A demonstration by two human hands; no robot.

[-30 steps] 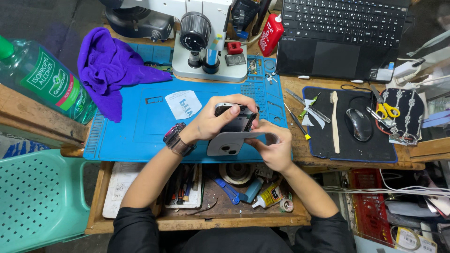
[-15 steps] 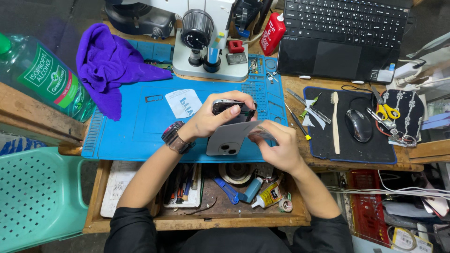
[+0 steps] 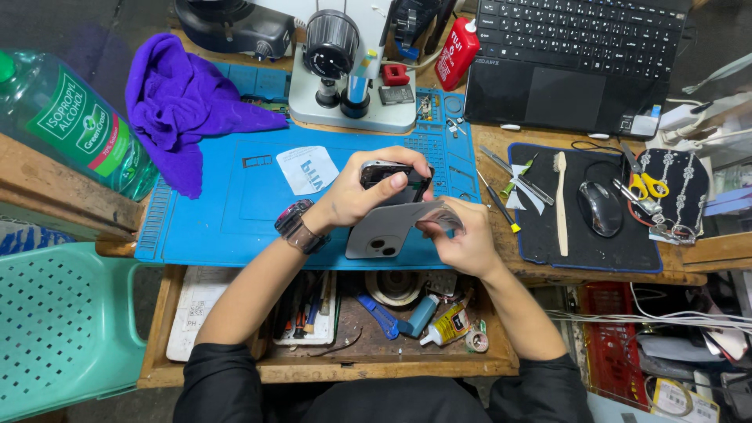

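Observation:
Over the blue work mat (image 3: pixel 235 196), my left hand (image 3: pixel 356 192) grips a dark phone (image 3: pixel 392 178) by its upper edge, a watch on its wrist. My right hand (image 3: pixel 462 235) pinches the right end of a grey phone back cover (image 3: pixel 384 231), which bends away below the phone with its camera holes facing up. Both hands hover just above the mat's front edge. A small white paper slip (image 3: pixel 307 168) lies on the mat left of my hands.
A microscope (image 3: pixel 345 70) stands at the mat's back, a purple cloth (image 3: pixel 184 98) to its left, a large clear bottle (image 3: pixel 66 125) at far left. Right: laptop (image 3: pixel 580 55), black pad with mouse (image 3: pixel 599 207), toothbrush (image 3: pixel 561 204), scissors (image 3: pixel 644 184). An open drawer (image 3: pixel 345 321) holds tools and glue.
The grey back cover has swung down and flexed further away from the phone under my right hand. My left hand keeps the phone in about the same place.

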